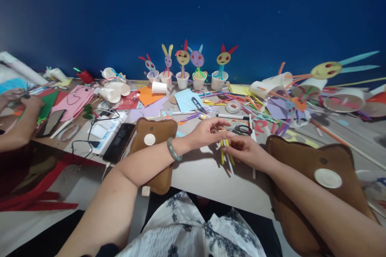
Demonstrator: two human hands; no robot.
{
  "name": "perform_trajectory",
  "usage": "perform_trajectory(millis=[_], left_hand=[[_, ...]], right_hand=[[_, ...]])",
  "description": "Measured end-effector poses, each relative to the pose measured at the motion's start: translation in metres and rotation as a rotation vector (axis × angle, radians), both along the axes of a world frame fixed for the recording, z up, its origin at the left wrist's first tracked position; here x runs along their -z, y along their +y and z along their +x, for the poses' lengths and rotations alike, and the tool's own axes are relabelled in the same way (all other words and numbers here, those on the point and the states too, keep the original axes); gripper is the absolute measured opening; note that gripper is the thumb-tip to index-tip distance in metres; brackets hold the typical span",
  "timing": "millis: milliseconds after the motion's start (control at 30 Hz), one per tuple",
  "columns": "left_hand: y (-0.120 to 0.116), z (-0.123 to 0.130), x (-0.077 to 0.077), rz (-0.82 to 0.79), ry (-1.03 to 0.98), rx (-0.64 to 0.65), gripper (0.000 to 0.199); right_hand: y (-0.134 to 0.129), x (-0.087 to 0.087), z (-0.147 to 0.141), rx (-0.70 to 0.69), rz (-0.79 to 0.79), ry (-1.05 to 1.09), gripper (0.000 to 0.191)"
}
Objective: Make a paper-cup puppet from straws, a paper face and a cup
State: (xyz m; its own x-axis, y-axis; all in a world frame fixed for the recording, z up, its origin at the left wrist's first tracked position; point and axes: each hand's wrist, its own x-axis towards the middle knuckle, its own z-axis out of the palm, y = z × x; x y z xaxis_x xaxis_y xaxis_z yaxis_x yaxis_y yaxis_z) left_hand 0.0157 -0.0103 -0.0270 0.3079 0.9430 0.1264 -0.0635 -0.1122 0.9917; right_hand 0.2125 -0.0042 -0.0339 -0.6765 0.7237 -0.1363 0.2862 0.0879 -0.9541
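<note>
My left hand (208,132), with a bangle (174,149) on its wrist, reaches in with fingers curled at the upper end of a small bundle of thin yellow and whitish strips (228,159). Just below it my right hand (249,151) pinches the same bundle with thumb and fingers. The strips hang downward over the table's front part; whether they are straws or paper sticks I cannot tell. Their upper ends are hidden by my fingers. Scissors with black handles (242,129) lie right behind my hands, near a black-and-white marker (233,117).
Paper cups holding rabbit-faced figures (182,81) line the blue wall. Brown bear-shaped cushions (159,168) flank my arms. A roll of tape (233,107), coloured strips, a power strip (110,132) and a phone (119,143) cover the table. Another person's hands (30,104) work at far left.
</note>
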Motion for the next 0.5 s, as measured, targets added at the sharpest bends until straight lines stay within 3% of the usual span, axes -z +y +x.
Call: perform_trajectory(millis=[133,233,333,433,500], left_hand=[[0.0,0.001,0.003,0.081,0.005,-0.224,0.046],[0.006,0.0,-0.003,0.09,0.037,-0.298,0.034],[0.021,-0.01,-0.02,0.163,0.071,-0.327,0.026],[0.048,-0.041,-0.043,0.245,0.18,-0.371,0.014],[0.069,-0.073,-0.057,0.3,0.334,-0.536,0.01]], right_hand=[[0.002,0.007,0.0,0.027,-0.052,-0.031,0.037],[0.004,0.011,-0.001,0.084,-0.025,-0.04,0.043],[0.005,0.013,-0.002,0.145,0.022,-0.054,0.05],[0.006,0.014,-0.001,0.161,0.085,-0.082,0.048],[0.006,0.016,-0.001,0.156,0.137,-0.104,0.045]])
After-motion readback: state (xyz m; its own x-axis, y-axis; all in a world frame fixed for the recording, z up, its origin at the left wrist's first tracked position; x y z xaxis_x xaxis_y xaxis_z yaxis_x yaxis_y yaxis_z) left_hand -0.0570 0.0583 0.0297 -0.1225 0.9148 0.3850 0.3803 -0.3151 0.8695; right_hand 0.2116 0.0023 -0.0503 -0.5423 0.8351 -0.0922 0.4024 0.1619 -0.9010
